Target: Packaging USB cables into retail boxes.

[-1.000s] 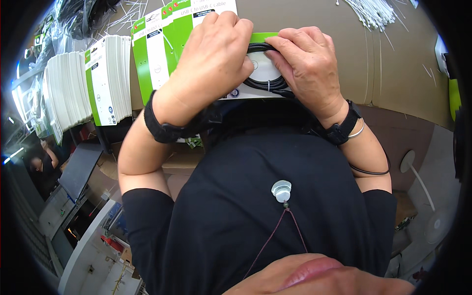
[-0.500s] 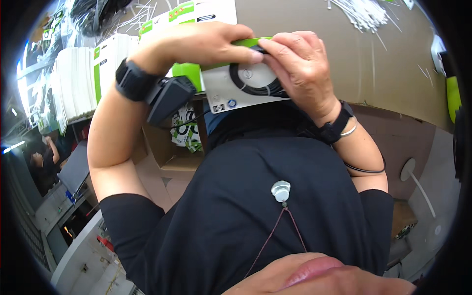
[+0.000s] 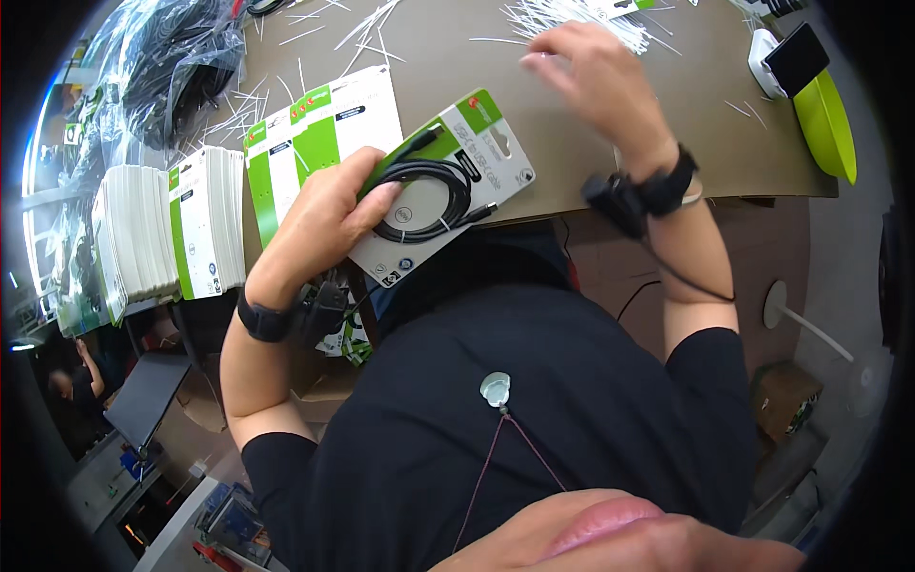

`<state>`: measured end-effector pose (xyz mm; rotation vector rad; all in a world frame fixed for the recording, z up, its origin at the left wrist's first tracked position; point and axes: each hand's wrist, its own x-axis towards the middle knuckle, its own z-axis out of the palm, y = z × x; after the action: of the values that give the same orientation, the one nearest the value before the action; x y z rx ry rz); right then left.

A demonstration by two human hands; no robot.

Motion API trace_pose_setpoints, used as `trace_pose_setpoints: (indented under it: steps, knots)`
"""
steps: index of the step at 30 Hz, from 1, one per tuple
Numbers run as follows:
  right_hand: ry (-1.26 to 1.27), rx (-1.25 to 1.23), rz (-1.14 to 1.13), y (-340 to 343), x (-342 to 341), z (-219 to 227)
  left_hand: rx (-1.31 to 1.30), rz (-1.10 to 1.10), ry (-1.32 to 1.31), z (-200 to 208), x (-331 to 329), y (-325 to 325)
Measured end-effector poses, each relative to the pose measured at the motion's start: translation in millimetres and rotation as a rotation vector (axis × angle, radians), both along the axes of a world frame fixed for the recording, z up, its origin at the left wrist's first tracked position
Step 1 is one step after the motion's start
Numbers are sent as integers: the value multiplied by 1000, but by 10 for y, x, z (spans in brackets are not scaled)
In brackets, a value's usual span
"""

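Cable card (image 3: pixel 440 194) sits pinched in left hand (image 3: pixel 329 212), apart from half-open, empty right hand (image 3: pixel 600 91).

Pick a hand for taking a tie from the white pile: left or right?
Right hand, probably: it looks empty and is nearest the white ties; the left hand grips the cable card.

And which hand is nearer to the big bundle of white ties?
Right. The right hand is at the near edge of the bundle; the left hand is farther, lower left, holding the carded cable.
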<state>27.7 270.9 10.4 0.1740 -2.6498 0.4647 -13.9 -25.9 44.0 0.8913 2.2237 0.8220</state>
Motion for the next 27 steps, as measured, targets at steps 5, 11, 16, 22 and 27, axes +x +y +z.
trace_pose_setpoints:
  steps: [5,11,16,22,27]
  knots:
    - [-293,170,-206,192,-308,-115,300,238,-49,-117,92,-132]
    - [-167,465,-12,65,-667,-202,477,328,-200,-226,215,-216]
    - [-412,611,110,-20,-828,-55,493,285,-245,-264,323,-257]
    - [11,131,106,-109,-1028,180,537,266,-362,-297,413,-229]
    - [-220,361,3,409,-727,115,620,363,-408,-330,474,-409]
